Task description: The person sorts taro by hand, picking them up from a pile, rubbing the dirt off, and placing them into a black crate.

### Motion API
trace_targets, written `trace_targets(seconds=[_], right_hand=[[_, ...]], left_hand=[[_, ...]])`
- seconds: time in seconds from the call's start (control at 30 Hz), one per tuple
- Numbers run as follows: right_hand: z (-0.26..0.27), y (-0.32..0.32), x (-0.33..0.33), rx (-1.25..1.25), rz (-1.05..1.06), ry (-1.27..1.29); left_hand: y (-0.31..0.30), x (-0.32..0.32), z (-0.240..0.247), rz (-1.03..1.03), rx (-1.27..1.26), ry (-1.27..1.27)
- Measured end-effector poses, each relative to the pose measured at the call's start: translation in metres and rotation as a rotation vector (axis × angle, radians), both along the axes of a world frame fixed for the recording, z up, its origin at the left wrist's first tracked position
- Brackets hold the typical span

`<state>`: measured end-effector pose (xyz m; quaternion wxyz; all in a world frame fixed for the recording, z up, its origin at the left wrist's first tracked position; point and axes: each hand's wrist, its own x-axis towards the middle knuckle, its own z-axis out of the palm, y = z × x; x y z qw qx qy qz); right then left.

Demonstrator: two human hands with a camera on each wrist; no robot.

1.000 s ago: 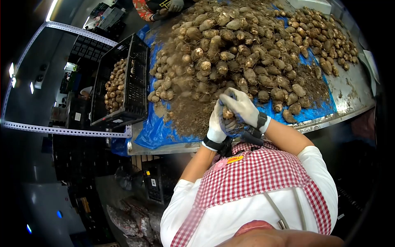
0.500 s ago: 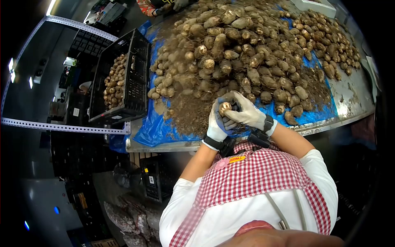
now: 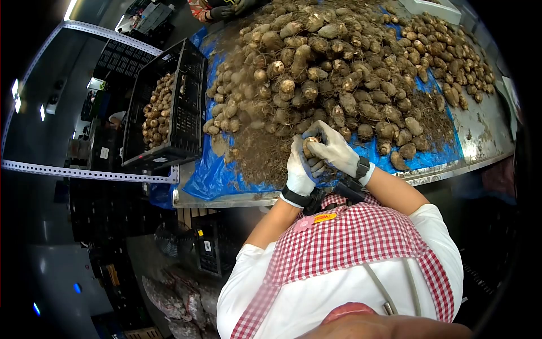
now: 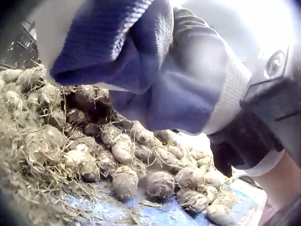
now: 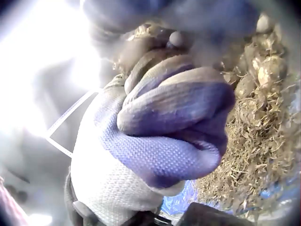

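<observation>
Two gloved hands meet at the near side of a big heap of rooty taro corms [image 3: 316, 73]. Between them sits one small brown taro corm [image 3: 308, 148], with a pale end showing. My left hand [image 3: 300, 169] holds it from the left, fingers curled inward; these curled blue-coated fingers fill the middle of the right wrist view. The right hand [image 3: 337, 151] grips the corm from above and the right, its thumb lying across it. In the left wrist view the right glove [image 4: 197, 84] shows side-on behind the near fingers, and the corm is hidden there.
Blue plastic sheeting [image 3: 212, 183] with loose roots and soil covers much of the metal table [image 3: 480, 133]. At the left stands a black crate [image 3: 189, 107] partly filled with corms. A second pile [image 3: 446, 51] lies at the right. Across the table another person's gloved hands [image 3: 228, 10] show.
The right hand drew back enough to bare the corm's pale end, then closed over it again, and the corm has turned. The other person's hands shifted at the far edge.
</observation>
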<state>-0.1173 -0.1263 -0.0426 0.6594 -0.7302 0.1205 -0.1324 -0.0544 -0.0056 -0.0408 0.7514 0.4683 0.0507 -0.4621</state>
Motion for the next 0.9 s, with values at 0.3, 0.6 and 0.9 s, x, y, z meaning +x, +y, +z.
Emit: trace_targets(seconds=[0.3,0.6,0.9], right_hand=[[-0.006,-0.006,-0.005,0.268,0.18,-0.067],[-0.012,-0.008,-0.005,0.211,0.18,-0.091],[-0.004,0.001,0.009,-0.204,-0.001,-0.134]], left_hand=[[0.005,0.019,-0.004,-0.086,-0.219,0.481],[-0.001,0.007,0.004,0.031,-0.004,0.246],[0.011,0.012,-0.006,-0.005,0.037,0.005]])
